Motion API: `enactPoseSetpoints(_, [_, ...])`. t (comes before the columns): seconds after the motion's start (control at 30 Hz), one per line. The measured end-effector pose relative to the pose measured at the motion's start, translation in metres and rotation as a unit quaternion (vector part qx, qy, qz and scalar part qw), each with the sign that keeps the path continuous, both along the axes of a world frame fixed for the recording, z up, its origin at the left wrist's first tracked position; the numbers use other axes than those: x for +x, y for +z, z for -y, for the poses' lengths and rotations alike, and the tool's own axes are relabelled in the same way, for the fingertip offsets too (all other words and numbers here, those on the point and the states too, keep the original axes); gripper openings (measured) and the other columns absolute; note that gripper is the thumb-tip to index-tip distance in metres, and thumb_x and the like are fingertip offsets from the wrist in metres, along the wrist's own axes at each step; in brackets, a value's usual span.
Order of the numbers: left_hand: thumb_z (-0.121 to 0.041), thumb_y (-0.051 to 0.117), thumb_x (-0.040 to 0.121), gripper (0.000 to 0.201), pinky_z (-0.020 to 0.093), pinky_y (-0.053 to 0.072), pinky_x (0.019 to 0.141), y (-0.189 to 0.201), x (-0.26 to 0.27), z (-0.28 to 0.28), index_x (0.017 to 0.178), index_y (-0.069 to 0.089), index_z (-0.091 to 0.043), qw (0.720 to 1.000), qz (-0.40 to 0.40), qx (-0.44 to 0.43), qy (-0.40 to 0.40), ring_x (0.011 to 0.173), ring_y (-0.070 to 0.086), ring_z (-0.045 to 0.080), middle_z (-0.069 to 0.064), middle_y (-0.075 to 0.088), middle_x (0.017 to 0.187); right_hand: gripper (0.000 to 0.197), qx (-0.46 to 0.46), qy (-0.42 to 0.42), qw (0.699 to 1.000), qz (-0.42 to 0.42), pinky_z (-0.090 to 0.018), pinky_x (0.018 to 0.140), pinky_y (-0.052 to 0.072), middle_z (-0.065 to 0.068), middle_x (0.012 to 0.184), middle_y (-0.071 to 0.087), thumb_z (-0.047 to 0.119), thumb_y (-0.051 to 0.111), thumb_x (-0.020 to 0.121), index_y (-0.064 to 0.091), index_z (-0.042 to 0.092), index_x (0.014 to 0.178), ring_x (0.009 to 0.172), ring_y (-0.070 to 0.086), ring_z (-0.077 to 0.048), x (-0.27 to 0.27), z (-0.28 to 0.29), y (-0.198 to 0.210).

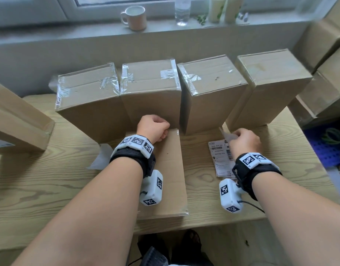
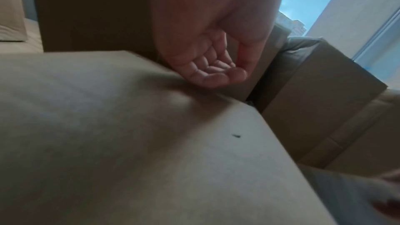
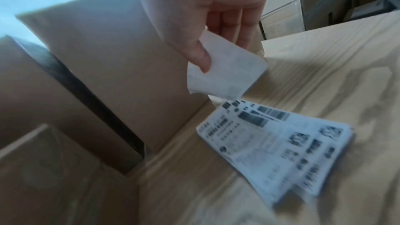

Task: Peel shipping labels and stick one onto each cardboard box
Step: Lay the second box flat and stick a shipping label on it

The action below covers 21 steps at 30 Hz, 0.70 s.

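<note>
Wooden table [image 1: 203, 181], right hand [image 3: 205, 14] pinching label [image 3: 225, 73]

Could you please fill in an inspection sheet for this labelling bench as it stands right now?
Surface: wooden table, light grain.
Job's things: four upright cardboard boxes in a row; flat box lying in front; label stack on the table.
Clutter: backing paper left of the flat box.
Grippers: left hand curled, holding nothing, on the flat box; right hand pinches a white label sheet.
Cables: thin cable from the right wrist camera.
Surroundings: mug and bottle on the windowsill; more cartons at right.
</note>
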<state>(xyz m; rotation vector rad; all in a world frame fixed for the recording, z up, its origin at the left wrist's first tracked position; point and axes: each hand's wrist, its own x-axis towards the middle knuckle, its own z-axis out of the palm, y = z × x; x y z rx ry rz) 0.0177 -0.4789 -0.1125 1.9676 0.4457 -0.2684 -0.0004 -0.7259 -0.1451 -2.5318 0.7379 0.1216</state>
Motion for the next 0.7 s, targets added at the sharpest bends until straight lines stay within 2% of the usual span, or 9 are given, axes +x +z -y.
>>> enactPoseSetpoints(0.1, [-0.010, 0.064, 0.089, 0.010, 0.020, 0.044, 0.046, 0.016, 0.000, 0.011, 0.080, 0.068, -0.010, 0.998, -0.023, -0.044, -0.030, 0.051, 0.053, 0.014, 0.005, 0.061, 0.065, 0.024, 0.037, 0.051, 0.996, 0.060, -0.027, 0.071, 0.043, -0.009, 0.099, 0.069, 0.005, 0.056, 0.082, 0.071, 0.020, 0.093, 0.085, 0.055, -0.028, 0.006, -0.009, 0.025])
enactPoseSetpoints(0.17, [-0.011, 0.064, 0.091, 0.012, 0.019, 0.040, 0.044, 0.029, -0.001, 0.018, 0.084, 0.070, -0.004, 0.994, -0.047, -0.082, -0.054, 0.050, 0.051, 0.013, 0.007, 0.062, 0.066, 0.025, 0.045, 0.110, 0.989, 0.085, -0.024, 0.073, 0.039, -0.004, 0.099, 0.067, 0.005, 0.057, 0.082, 0.074, 0.022, 0.089, 0.088, 0.054, -0.024, 0.009, -0.021, 0.038])
enactPoseSetpoints(0.3, [-0.030, 0.058, 0.097, 0.028, 0.022, 0.048, 0.059, 0.047, -0.005, 0.023, 0.089, 0.073, -0.008, 0.986, -0.081, -0.069, -0.130, 0.062, 0.060, 0.010, 0.002, 0.070, 0.075, 0.026, 0.077, 0.207, 0.970, 0.106, -0.025, 0.086, 0.043, 0.005, 0.097, 0.055, 0.010, 0.058, 0.087, 0.077, 0.028, 0.086, 0.093, 0.052, -0.014, 0.009, -0.050, 0.057])
enactPoseSetpoints(0.37, [-0.040, 0.057, 0.096, 0.036, 0.020, 0.049, 0.062, 0.052, -0.008, 0.019, 0.092, 0.074, -0.009, 0.980, -0.106, -0.088, -0.143, 0.063, 0.061, 0.009, 0.000, 0.071, 0.077, 0.022, 0.077, 0.236, 0.962, 0.112, -0.026, 0.082, 0.044, 0.007, 0.093, 0.056, 0.012, 0.061, 0.087, 0.076, 0.028, 0.087, 0.091, 0.054, -0.013, 0.007, -0.062, 0.064])
enactPoseSetpoints(0.47, [-0.049, 0.057, 0.093, 0.040, 0.019, 0.048, 0.064, 0.061, -0.013, 0.010, 0.091, 0.073, -0.012, 0.969, -0.142, -0.132, -0.151, 0.063, 0.060, 0.006, -0.003, 0.071, 0.074, 0.008, 0.078, 0.254, 0.954, 0.140, -0.028, 0.079, 0.048, 0.004, 0.086, 0.065, 0.015, 0.068, 0.085, 0.071, 0.022, 0.083, 0.086, 0.060, -0.016, 0.002, -0.077, 0.074])
enactPoseSetpoints(0.57, [-0.042, 0.060, 0.093, 0.030, 0.017, 0.045, 0.061, 0.066, -0.015, 0.002, 0.087, 0.070, -0.014, 0.964, -0.155, -0.158, -0.145, 0.058, 0.060, 0.003, -0.007, 0.070, 0.068, 0.011, 0.057, 0.270, 0.948, 0.159, -0.030, 0.079, 0.050, 0.004, 0.079, 0.063, 0.011, 0.068, 0.081, 0.070, 0.021, 0.076, 0.083, 0.061, -0.019, -0.002, -0.088, 0.079])
enactPoseSetpoints(0.7, [-0.034, 0.064, 0.092, 0.020, 0.015, 0.045, 0.058, 0.066, -0.017, -0.008, 0.085, 0.069, -0.016, 0.966, -0.151, -0.173, -0.116, 0.052, 0.061, 0.000, -0.008, 0.070, 0.065, 0.014, 0.050, 0.286, 0.941, 0.172, -0.029, 0.081, 0.049, 0.006, 0.078, 0.058, 0.006, 0.065, 0.080, 0.072, 0.018, 0.076, 0.082, 0.059, -0.017, -0.002, -0.098, 0.082])
